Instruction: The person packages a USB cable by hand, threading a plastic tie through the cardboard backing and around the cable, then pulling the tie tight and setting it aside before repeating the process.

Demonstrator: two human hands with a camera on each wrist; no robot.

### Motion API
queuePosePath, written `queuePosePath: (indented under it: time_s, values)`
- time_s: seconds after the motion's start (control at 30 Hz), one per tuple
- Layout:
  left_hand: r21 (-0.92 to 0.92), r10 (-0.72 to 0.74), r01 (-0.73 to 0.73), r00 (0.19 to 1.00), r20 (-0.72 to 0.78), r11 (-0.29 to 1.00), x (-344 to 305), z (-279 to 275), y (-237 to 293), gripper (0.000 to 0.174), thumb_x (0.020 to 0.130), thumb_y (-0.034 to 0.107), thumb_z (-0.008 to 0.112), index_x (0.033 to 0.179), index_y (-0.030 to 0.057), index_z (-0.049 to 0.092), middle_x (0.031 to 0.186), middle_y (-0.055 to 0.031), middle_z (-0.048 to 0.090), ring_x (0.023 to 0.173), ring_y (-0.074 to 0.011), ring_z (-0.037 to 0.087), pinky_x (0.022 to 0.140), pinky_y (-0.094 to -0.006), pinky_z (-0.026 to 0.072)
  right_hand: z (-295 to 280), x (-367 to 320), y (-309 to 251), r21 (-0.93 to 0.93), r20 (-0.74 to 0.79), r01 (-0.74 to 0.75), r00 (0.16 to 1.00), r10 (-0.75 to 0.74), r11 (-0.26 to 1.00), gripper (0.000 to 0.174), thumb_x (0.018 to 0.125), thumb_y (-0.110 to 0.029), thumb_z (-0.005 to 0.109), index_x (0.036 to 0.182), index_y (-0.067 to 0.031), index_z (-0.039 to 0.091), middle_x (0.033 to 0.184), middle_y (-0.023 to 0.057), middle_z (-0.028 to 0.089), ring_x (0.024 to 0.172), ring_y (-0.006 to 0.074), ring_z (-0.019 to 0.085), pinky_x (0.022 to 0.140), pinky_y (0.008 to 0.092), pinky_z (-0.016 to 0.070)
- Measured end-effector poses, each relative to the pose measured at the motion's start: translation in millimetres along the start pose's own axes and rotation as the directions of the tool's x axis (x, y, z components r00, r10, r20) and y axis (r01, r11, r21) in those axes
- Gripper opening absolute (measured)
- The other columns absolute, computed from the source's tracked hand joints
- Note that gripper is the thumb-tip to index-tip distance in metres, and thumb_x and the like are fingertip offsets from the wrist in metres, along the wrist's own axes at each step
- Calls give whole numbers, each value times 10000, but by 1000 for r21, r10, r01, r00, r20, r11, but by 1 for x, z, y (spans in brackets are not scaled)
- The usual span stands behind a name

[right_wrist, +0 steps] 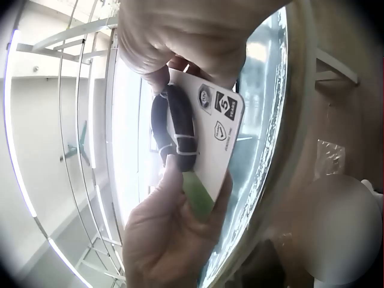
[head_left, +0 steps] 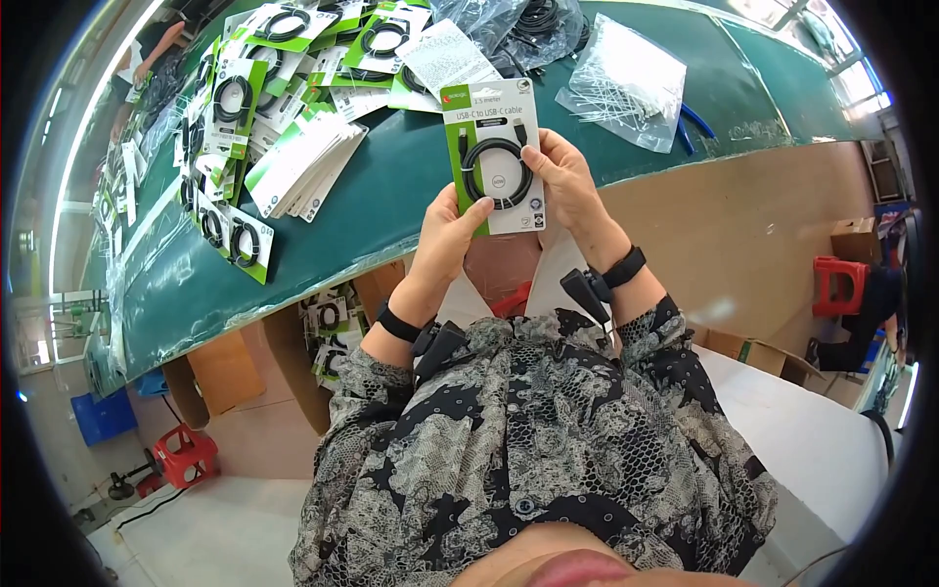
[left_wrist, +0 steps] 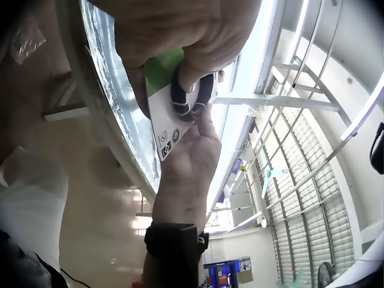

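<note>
Both hands had it: my left hand [head_left: 450,235] and right hand [head_left: 570,186] pinched the carded USB-C cable [head_left: 494,161] by its sides, thumbs in front, just past the table's near edge, the fingers behind the card hidden! Over on the green table [head_left: 323,249], the stack of cards [head_left: 305,171] sat beside a jumble of carded cables [head_left: 233,103], its far side cut off, while a clear bag [head_left: 626,83] lay right of the card, its white contents hard to make out.
</note>
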State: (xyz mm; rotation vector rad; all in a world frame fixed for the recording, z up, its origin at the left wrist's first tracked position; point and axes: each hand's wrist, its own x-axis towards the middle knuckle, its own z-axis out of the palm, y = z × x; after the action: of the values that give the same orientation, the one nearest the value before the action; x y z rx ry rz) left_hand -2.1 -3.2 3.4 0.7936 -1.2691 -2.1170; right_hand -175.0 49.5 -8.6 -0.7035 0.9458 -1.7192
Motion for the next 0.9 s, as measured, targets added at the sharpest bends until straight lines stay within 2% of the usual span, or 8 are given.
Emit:
queuePosePath:
  time_s: [0.17,0.33,0.37,0.43,0.57,0.7,0.8,0.9]
  values:
    - [322,97,-97,995,15,942,2,-8,-9,297,877,36,598,1154,-29,513,1099,-78,607,967,-126,581,830,-277,488,7,-3,3,32,-115,-22,993,26,999,292,930,-175,586,1144,10,517,1052,52,610,902,98,592,794,262,507]
    - [85,17,-15,1000,-17,996,11,-14,-7,328,839,45,646,1136,-14,519,1062,-87,603,972,-182,578,878,-336,456,-2,8,-7,19,-109,-128,986,129,992,274,942,-180,568,1144,2,536,1073,78,614,921,121,606,798,284,526]
    - [401,325,-263,941,-93,877,12,-11,-4,339,820,55,661,1125,0,525,1036,-87,599,971,-200,572,892,-351,434,-8,12,-3,-52,-140,-158,979,149,986,285,941,-182,570,1158,-1,530,1075,78,613,925,124,608,786,287,533]
    - [870,815,-434,575,68,234,12,-3,-1,361,781,73,692,1104,27,538,984,-87,591,969,-236,561,920,-381,388,-19,19,7,-123,-174,-195,970,172,973,297,940,-183,572,1173,-5,523,1077,79,612,929,128,610,774,290,539]
    - [866,615,-501,687,387,14,12,1,-24,315,747,110,698,1037,88,576,913,-67,569,924,-260,537,891,-388,342,-28,26,29,-186,-189,-213,966,178,959,363,930,-172,588,1229,8,489,1105,83,598,918,149,618,758,281,546]
    - [880,632,-475,689,355,23,24,-2,-33,187,772,98,672,945,100,600,906,-34,573,885,-223,538,819,-351,328,-22,16,18,-474,-250,-59,966,-70,878,430,894,-113,622,1281,-14,464,1156,109,568,926,164,614,722,253,555]
    - [868,633,-496,682,367,31,27,-6,-36,144,774,75,659,902,101,599,890,-27,568,860,-222,534,798,-351,327,-24,7,9,-776,5,266,909,-417,571,464,814,-55,675,1254,-77,529,1203,109,545,1030,217,566,833,295,523]
    - [858,627,-513,682,377,42,25,-9,-37,122,777,58,642,878,106,591,885,-22,563,846,-220,534,793,-350,326,-35,7,5,-905,277,365,896,-348,219,468,753,-53,708,1198,-123,580,1223,89,539,1105,253,503,911,334,463]
